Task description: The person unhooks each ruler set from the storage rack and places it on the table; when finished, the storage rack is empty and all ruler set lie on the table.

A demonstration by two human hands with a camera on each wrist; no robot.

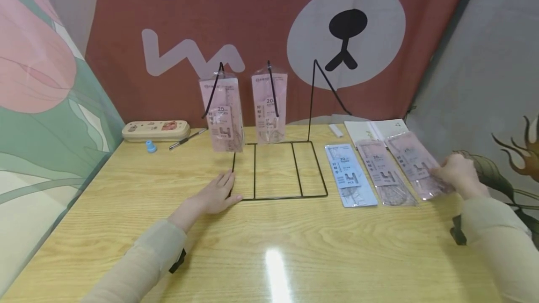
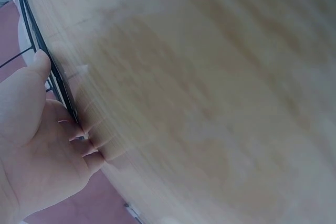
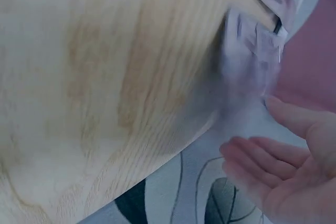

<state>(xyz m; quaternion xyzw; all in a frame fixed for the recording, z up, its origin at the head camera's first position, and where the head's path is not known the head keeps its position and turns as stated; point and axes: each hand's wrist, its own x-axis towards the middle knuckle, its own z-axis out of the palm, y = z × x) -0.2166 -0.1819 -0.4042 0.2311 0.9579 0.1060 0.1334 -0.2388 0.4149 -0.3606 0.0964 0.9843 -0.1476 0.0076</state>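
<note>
In the head view, my left hand [image 1: 216, 194] lies over the left front corner of a black wire display rack [image 1: 278, 198], its thumb along the front wire. The left wrist view shows this hand [image 2: 44, 140] against the wire and the tabletop. At the right, my right hand [image 1: 459, 175] touches the side of a pink plastic packet [image 1: 414, 160]. In the right wrist view, its fingers extend and the thumb stands apart from them, beside the blurred packet [image 3: 247, 66]. Two pink packets, one left [image 1: 221, 116] and one middle [image 1: 269, 106], hang from the rack's hooks.
A blue packet [image 1: 349, 174] and another pink packet [image 1: 385, 172] lie right of the rack. Behind them are a pale booklet [image 1: 368, 130] and a small white block [image 1: 335, 130]. A pencil case [image 1: 156, 130], pen [image 1: 187, 139] and blue cone-shaped piece [image 1: 150, 146] lie back left.
</note>
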